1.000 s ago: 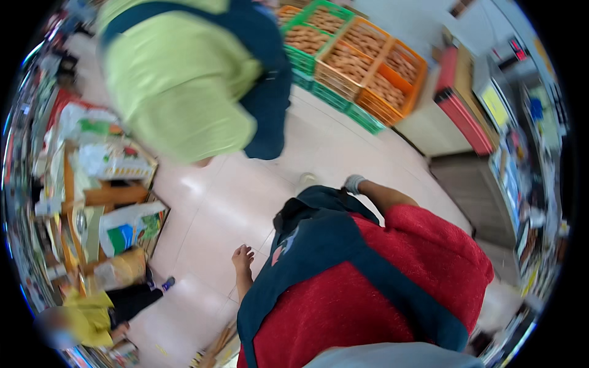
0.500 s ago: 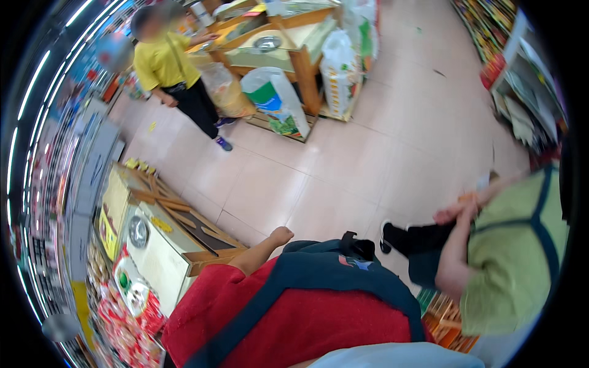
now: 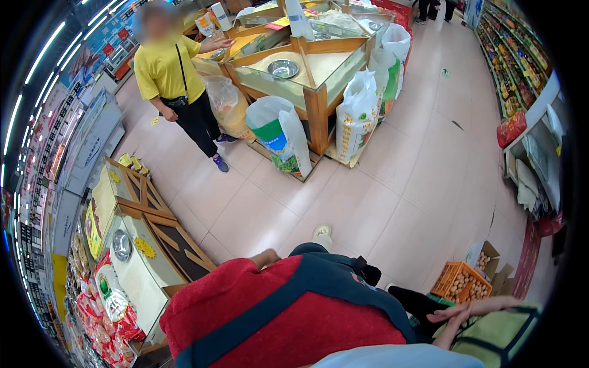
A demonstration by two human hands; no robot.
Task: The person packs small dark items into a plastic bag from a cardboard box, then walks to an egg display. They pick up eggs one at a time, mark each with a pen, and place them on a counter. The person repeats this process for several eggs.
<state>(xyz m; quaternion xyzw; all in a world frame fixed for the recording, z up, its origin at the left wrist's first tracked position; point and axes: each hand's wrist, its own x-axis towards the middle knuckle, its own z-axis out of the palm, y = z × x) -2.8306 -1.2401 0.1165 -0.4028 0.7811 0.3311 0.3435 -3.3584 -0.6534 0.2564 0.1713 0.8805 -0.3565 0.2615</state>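
My left hand [image 3: 267,257] shows only in part past my red sleeve, low beside my body. Its fingers are not distinct, and I see nothing held in it. The nearest thing to it is a wooden-framed bulk bin [image 3: 178,236] on the left, with pale grain or flour and a metal bowl [image 3: 121,245] in it. My right hand is out of view. I wear a dark apron [image 3: 343,276] over the red shirt, and one pale shoe [image 3: 322,232] shows on the tiles.
A person in yellow [image 3: 175,73] stands by bulk bins [image 3: 316,113] with white sacks [image 3: 279,135] beside them. Close on my right, a person in green [image 3: 491,340] holds their hands together. An orange crate of eggs [image 3: 460,282] sits nearby. Shelves [image 3: 512,55] line the far right.
My view has shifted, bringing the egg crate and more of the far aisle in. My left hand has drawn back toward my body. The person in green appears lower in view.
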